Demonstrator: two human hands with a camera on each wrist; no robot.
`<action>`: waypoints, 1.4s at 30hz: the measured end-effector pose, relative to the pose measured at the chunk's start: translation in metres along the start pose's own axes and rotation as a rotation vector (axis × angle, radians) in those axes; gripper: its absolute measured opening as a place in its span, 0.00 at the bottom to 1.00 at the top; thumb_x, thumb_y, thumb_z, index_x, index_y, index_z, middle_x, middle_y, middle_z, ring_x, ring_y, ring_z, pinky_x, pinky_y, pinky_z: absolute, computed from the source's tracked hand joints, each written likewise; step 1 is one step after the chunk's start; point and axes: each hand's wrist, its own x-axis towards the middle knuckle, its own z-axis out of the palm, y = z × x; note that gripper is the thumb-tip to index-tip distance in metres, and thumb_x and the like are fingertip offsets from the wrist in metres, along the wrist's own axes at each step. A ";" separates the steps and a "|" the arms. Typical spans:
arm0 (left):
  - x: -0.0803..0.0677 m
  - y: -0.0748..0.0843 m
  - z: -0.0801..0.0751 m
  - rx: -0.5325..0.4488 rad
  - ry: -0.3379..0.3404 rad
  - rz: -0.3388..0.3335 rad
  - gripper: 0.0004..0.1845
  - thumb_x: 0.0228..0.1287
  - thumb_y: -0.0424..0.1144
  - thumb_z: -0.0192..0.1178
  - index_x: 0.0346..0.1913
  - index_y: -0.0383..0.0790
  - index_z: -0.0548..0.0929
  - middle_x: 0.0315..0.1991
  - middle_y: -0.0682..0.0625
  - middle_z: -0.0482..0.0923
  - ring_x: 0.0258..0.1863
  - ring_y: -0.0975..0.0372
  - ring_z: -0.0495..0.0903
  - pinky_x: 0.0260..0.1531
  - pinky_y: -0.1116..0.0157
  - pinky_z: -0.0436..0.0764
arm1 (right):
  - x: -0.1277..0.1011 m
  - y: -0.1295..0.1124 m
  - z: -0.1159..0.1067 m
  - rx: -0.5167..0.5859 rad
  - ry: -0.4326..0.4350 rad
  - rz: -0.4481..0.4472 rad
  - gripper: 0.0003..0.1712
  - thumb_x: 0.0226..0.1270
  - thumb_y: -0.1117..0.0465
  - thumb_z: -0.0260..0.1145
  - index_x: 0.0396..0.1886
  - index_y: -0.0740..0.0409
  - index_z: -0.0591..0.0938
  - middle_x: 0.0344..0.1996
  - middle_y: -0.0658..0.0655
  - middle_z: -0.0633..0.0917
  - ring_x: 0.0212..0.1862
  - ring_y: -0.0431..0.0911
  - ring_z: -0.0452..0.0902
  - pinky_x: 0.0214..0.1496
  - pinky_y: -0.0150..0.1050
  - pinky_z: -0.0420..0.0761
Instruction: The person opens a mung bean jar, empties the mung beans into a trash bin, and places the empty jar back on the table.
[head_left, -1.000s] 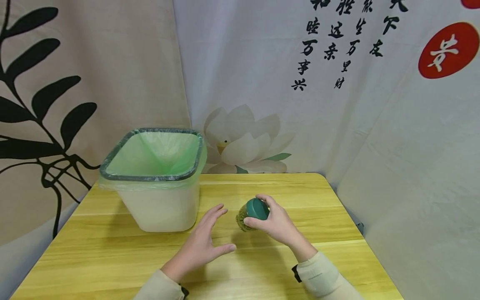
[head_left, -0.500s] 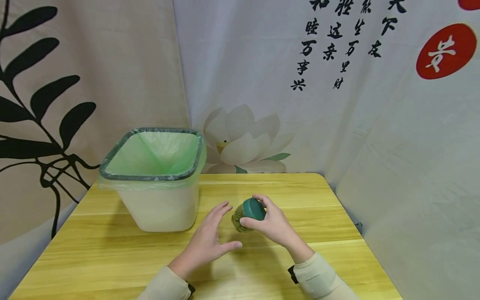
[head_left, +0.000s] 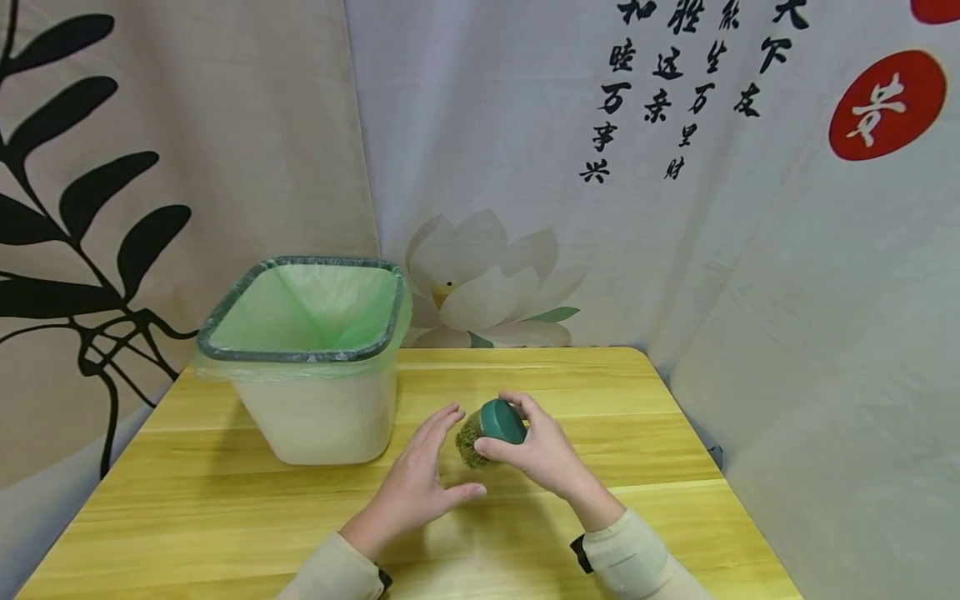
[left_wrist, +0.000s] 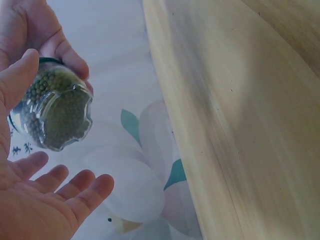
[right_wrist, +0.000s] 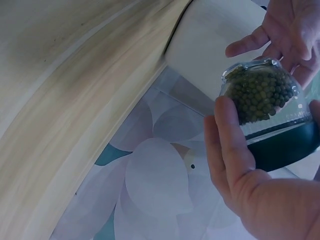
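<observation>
Surface: wooden table (head_left: 225, 517), pale yellow planks, grain running left-right in the head view.
Room: printed cloth backdrop (head_left: 525, 167) hung behind and to the right of the table; black leaf print at left, white lotus at centre, black characters and a red disc at upper right.
Bin: white bin (head_left: 315, 408) with a green bag liner, standing on the far-left part of the table, left of both hands.
Jar location: jar (head_left: 487, 433) held above the table centre, just right of the bin, between the two hands.
Right hand: right hand (head_left: 543, 454) grips the jar at its dark green lid (head_left: 501, 423); thumb along one side, fingers curled over the far side.
Left hand: left hand (head_left: 420, 487) open, fingers straight and slightly spread, palm turned toward the jar, just beside it. Cannot tell if fingertips touch the glass.
Jar axis: tilted; long axis runs lid-up-right to base-down-left in the head view, base pointing toward the left palm and the bin.
Head view only: bin rim, whole table, both cream sleeves.
Left wrist view only: scalloped clear base of the jar (left_wrist: 52, 112), packed with small green beans; open left palm (left_wrist: 40, 210) below it.
Right wrist view only: right thumb (right_wrist: 230, 145) pressed along the glass and lid band, beans filling the jar (right_wrist: 260, 100), bin wall (right_wrist: 210, 45) behind.
</observation>
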 end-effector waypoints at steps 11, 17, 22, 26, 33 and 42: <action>-0.001 -0.001 0.006 0.017 0.039 0.040 0.61 0.51 0.54 0.85 0.83 0.41 0.61 0.83 0.43 0.62 0.81 0.45 0.66 0.75 0.42 0.73 | -0.004 -0.002 0.009 0.051 -0.024 -0.011 0.54 0.62 0.44 0.81 0.81 0.54 0.66 0.60 0.64 0.78 0.52 0.50 0.86 0.51 0.44 0.90; -0.001 -0.001 0.009 -0.015 0.042 0.030 0.60 0.50 0.50 0.86 0.83 0.39 0.61 0.82 0.41 0.64 0.79 0.45 0.69 0.74 0.42 0.74 | -0.008 -0.006 0.012 0.060 -0.033 -0.013 0.53 0.62 0.43 0.81 0.81 0.53 0.66 0.59 0.63 0.79 0.51 0.50 0.85 0.51 0.44 0.90; 0.001 0.000 0.011 -0.054 0.048 0.012 0.59 0.51 0.49 0.86 0.82 0.39 0.62 0.79 0.42 0.67 0.73 0.47 0.75 0.71 0.43 0.78 | -0.009 -0.007 0.016 0.071 -0.040 -0.013 0.54 0.62 0.43 0.81 0.81 0.54 0.65 0.60 0.63 0.78 0.51 0.50 0.85 0.51 0.44 0.89; 0.001 0.002 0.013 -0.065 0.058 0.010 0.59 0.51 0.47 0.86 0.81 0.39 0.62 0.77 0.42 0.69 0.68 0.50 0.79 0.67 0.46 0.81 | -0.010 -0.008 0.018 0.073 -0.048 -0.008 0.54 0.62 0.43 0.80 0.81 0.53 0.65 0.61 0.64 0.78 0.52 0.50 0.85 0.52 0.44 0.89; 0.001 0.006 0.015 -0.055 0.085 0.017 0.58 0.51 0.46 0.86 0.81 0.36 0.62 0.75 0.41 0.72 0.65 0.50 0.81 0.63 0.48 0.84 | -0.011 -0.010 0.020 0.077 -0.050 -0.008 0.55 0.61 0.42 0.81 0.82 0.54 0.65 0.61 0.64 0.78 0.52 0.51 0.86 0.52 0.45 0.90; 0.002 0.011 0.019 -0.028 0.141 0.029 0.58 0.48 0.44 0.88 0.79 0.34 0.65 0.72 0.41 0.74 0.63 0.50 0.82 0.61 0.49 0.86 | -0.012 -0.011 0.022 0.077 -0.045 -0.006 0.54 0.62 0.42 0.80 0.82 0.53 0.65 0.63 0.63 0.77 0.54 0.52 0.84 0.53 0.45 0.89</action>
